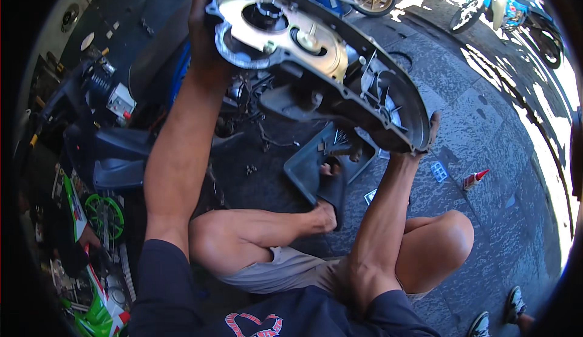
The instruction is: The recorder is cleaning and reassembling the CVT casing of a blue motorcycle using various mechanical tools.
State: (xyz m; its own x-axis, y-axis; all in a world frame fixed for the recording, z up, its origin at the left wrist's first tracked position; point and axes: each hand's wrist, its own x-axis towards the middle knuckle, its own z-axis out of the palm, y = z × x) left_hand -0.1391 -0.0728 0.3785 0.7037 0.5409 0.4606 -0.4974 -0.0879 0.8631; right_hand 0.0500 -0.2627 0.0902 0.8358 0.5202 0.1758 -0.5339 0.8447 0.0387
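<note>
My left hand [205, 39] grips the upper left end of a large metal engine casing [328, 79], held up in front of me with its inside showing. A pale gold plate with round openings sits in its wide end. My right hand [422, 138] holds the lower right end, fingers around the rim. Below the casing, a dark tray [299, 166] holds small tools or metal parts, and my sandalled foot [329, 206] rests by it.
Black plastic body panels [118, 167], green-and-white bike parts [100, 291] and another person's hand [90, 240] are at left. A red-capped bottle [472, 180] and blue part [438, 172] lie right. Parked motorbikes [498, 9] stand behind; another person's shoes [515, 305] show lower right.
</note>
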